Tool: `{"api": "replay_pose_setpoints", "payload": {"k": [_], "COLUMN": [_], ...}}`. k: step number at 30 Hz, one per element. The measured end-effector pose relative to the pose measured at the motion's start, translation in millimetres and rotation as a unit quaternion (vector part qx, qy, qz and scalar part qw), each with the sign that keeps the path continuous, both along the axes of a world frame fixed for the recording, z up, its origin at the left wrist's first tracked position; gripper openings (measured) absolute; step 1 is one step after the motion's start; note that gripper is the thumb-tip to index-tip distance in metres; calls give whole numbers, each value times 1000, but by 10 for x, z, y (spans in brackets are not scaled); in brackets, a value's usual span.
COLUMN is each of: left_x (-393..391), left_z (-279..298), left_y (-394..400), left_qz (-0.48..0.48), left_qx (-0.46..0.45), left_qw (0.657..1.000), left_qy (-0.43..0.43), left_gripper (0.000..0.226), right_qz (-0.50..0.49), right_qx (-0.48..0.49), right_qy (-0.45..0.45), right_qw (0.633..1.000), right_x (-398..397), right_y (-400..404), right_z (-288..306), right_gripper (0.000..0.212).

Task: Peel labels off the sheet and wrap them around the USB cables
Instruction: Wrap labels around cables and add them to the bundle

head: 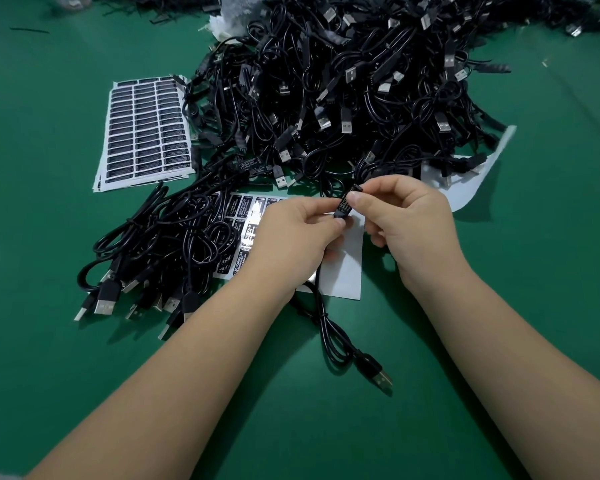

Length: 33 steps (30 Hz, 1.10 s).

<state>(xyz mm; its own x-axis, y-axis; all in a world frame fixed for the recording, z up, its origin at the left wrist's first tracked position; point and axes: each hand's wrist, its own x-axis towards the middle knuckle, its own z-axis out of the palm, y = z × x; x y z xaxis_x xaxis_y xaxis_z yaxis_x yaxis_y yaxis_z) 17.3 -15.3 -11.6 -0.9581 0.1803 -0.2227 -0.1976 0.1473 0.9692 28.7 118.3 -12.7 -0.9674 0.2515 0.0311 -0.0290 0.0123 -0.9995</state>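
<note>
Work surface: green mat (pixel 66 341), smooth and matte, filling the frame.

Bulk stock: large tangled heap of USB cables (pixel 343 91), thin glossy black cord with black plugs and bright metal connector shells, upper centre to upper right. A smaller bundle (pixel 160 244) of the same cables lies at left centre, plugs fanned toward the lower left.

Label stock: full label sheets (pixel 146 129), a stack of white backing with rows of small black rectangular labels in white print, upper left, edge touching the heap. A partly used label sheet (pixel 343 268), glossy, mostly bare white backing with black labels left on its left part, lies at centre under the hands. A curled bare backing sheet (pixel 478 174) sits right of centre, partly under the heap.

Item in hand: one cable (pixel 329 327), its slim black block wrapped in a printed label (pixel 346 204), held just above the used sheet; the cord trails down to a plug at lower centre.

Left hand (pixel 295 237): fingers curled, pinching the block's lower end.

Right hand (pixel 406 216): thumb and forefinger pinching the upper end, remaining fingers curled.
</note>
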Motion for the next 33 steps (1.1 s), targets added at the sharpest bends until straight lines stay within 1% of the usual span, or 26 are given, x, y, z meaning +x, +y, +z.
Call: {"api": "replay_pose_setpoints", "payload": {"k": [5, 13, 20, 25, 30, 33], "left_x": [-3, 6, 34, 47, 41, 39], "left_z": [-2, -2, 34, 61, 61, 69], "left_y": [-8, -18, -24, -21, -18, -14], "left_qz": [-1, -6, -12, 2, 36, 41], "left_qx": [11, 27, 44, 66, 73, 73], "left_qw": [1000, 1000, 999, 998, 997, 997], "left_qy": [-3, -6, -4, 0, -2, 1], "left_gripper": [31, 30, 24, 17, 22, 22], "right_qz": [-12, -14, -31, -43, -31, -17], "right_qx": [36, 52, 99, 96, 75, 89], "right_qy": [4, 11, 23, 33, 43, 49], "right_qw": [999, 998, 994, 994, 996, 995], "right_x": [-22, -14, -1, 30, 64, 71], "right_y": [0, -3, -41, -68, -93, -110], "right_z": [-25, -27, -61, -45, -3, 6], "right_gripper": [17, 19, 20, 16, 8, 8]}}
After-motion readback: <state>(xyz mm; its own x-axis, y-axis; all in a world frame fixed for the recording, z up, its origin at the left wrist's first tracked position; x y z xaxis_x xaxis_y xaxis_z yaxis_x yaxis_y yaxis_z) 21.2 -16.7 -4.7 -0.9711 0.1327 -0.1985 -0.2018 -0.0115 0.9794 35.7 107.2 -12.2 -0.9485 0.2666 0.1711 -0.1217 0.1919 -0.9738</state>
